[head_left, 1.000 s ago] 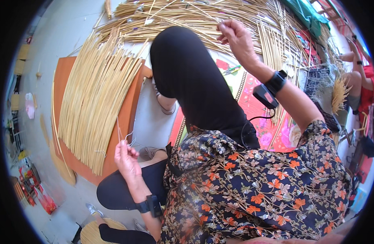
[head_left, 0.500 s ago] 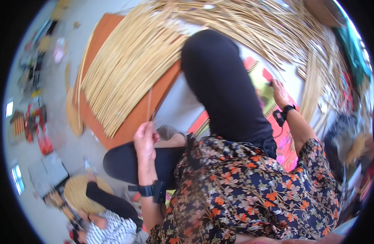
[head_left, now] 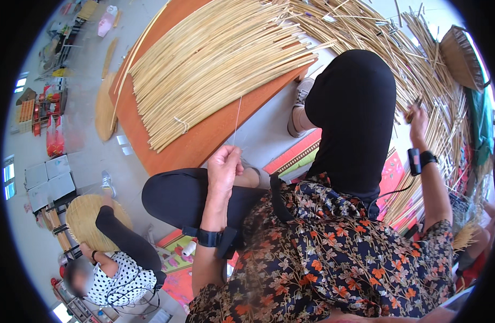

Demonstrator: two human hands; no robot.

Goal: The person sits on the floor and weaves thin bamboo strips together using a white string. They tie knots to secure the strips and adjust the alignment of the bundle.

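My left hand (head_left: pixel 223 167) pinches a thin white thread (head_left: pixel 238 121). The thread runs up, taut, to the near edge of a mat of pale reed stalks (head_left: pixel 210 70). This mat lies on a reddish-brown board (head_left: pixel 175 156), with a small white thread loop (head_left: pixel 182 125) near its left end. Off to the right, my right hand (head_left: pixel 418 126) is closed round a small tool with dark pointed tips (head_left: pixel 417 101) and a brownish handle. Its exact kind is partly hidden by the fingers. Beneath it lie loose reed stalks (head_left: pixel 430 156).
A long heap of loose stalks (head_left: pixel 360 40) spreads along the back and right. A woven basket (head_left: pixel 462 58) stands at the far right. At lower left a person (head_left: pixel 121 285) in a dotted top sits by a round woven disc (head_left: pixel 94 220). A patterned mat (head_left: pixel 307 148) lies under me.
My right hand has left the patterned mat, moved right to the loose stalks, and now holds a small tool. My left hand still pinches the thread. The view has shifted.
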